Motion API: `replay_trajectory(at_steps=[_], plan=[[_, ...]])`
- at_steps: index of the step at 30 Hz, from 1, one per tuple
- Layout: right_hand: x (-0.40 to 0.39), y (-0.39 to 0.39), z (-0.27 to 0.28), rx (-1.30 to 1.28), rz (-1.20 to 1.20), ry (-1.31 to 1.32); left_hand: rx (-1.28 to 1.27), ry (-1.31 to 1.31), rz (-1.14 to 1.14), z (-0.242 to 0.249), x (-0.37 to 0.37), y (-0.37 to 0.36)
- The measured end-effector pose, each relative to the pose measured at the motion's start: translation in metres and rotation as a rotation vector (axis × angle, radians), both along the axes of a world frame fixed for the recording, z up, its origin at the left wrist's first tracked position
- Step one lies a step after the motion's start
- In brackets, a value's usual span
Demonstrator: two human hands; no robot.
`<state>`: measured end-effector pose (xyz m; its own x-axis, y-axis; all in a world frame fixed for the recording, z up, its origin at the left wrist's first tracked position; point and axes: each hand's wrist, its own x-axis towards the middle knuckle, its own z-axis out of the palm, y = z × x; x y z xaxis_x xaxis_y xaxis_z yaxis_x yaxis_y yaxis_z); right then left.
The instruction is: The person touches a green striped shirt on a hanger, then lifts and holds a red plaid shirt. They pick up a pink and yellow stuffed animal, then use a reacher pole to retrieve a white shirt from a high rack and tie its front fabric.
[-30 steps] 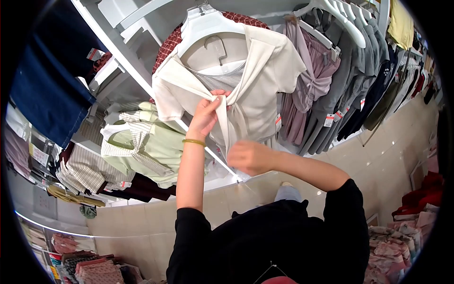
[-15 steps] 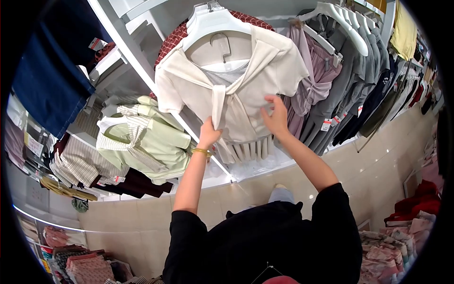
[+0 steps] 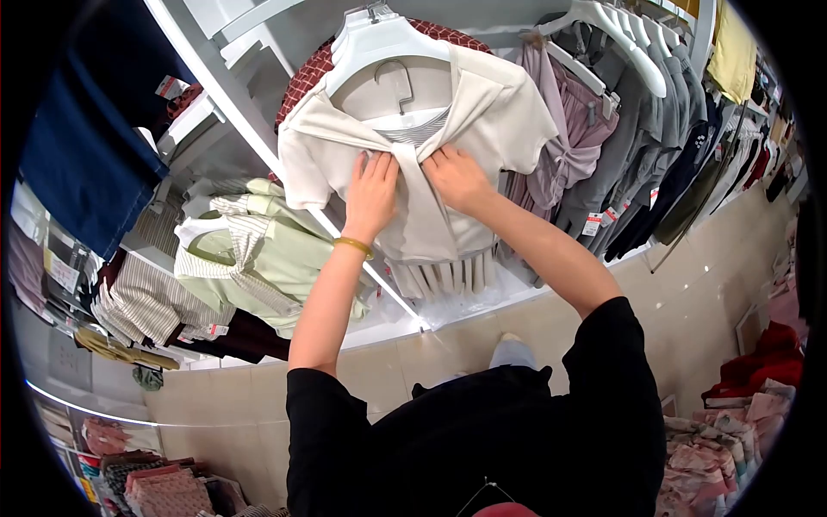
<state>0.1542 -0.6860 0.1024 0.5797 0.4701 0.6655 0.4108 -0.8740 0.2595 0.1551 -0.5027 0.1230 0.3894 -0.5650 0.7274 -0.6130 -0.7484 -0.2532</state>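
A cream short-sleeved top (image 3: pixel 310 159) hangs on a white hanger (image 3: pixel 383 52), with a shawl-like collar tied at the chest and a grey striped inset (image 3: pixel 415 133) at the neck. My left hand (image 3: pixel 372 196), with a yellow bangle at the wrist, is at the left side of the knot, its fingers together on the fabric. On the knot's other side, my right hand (image 3: pixel 459 179) has its fingers bent over the collar. Both thumbs are mostly hidden. One tie end (image 3: pixel 422 211) hangs down between my hands. Below the hem, pleated cream fabric (image 3: pixel 444 277) shows.
A light green top (image 3: pixel 280 250) hangs lower left, beside a slanting white shelf post (image 3: pixel 245 112). Mauve (image 3: pixel 564 129) and grey garments (image 3: pixel 629 138) hang at right. Dark blue denim (image 3: pixel 82 146) is at upper left. Folded pink clothes (image 3: pixel 702 465) are stacked lower right.
My left hand has let go of the hanging tie end and moved up to the knot. My right hand has come in from the right onto the collar.
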Motion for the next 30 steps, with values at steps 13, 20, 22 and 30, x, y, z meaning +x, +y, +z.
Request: replay_trajectory(at_steps=[13, 20, 22, 30], plan=[[-0.030, -0.036, 0.032, -0.414, 0.033, 0.159, 0.600, 0.421, 0.539, 0.049, -0.005, 0.077], [-0.035, -0.080, 0.074, -0.388, -0.137, 0.147, 0.556, -0.009, 0.501, 0.085, -0.010, 0.109], [-0.035, -0.082, 0.073, -0.395, -0.115, 0.112, 0.532, -0.035, 0.464, 0.086, -0.009, 0.110], [-0.048, -0.102, 0.096, -0.309, 0.185, -0.090, 0.260, -0.026, 0.190, 0.109, -0.024, 0.109]])
